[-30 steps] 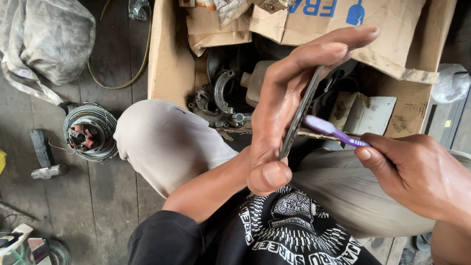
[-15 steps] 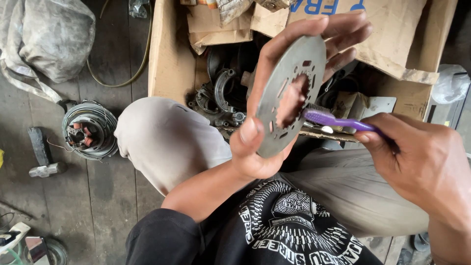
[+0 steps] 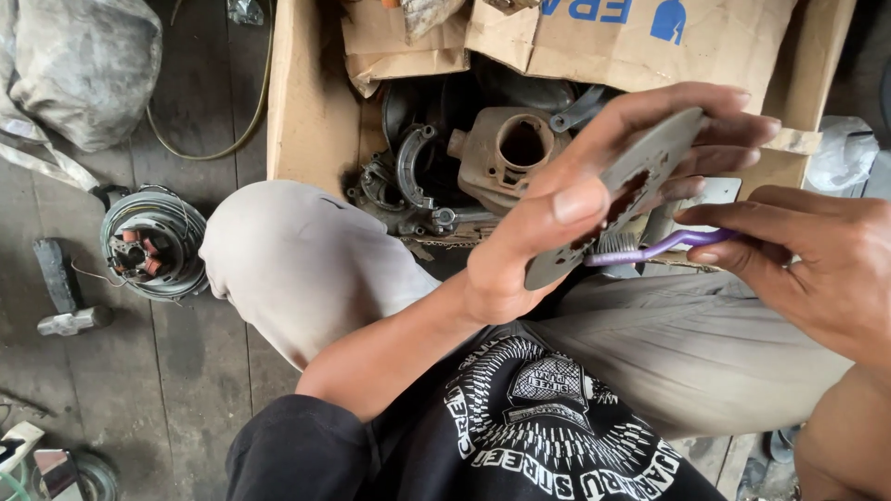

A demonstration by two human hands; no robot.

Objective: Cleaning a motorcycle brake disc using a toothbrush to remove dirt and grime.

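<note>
Brushing step: left hand (image 3: 566, 223), fingers clamped on round grey metal disc (image 3: 640, 186) tilted above cardboard box (image 3: 306, 102); right hand (image 3: 817, 260), fingers pinching purple plastic toothbrush (image 3: 654, 249), bristles touching disc's lower edge; steady disc needed next.

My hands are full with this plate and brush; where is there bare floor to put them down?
Bare wooden floor lies between the grey sack, the cardboard box and the wire coil. More lies below the hammer. The box is crowded with metal parts.
</note>
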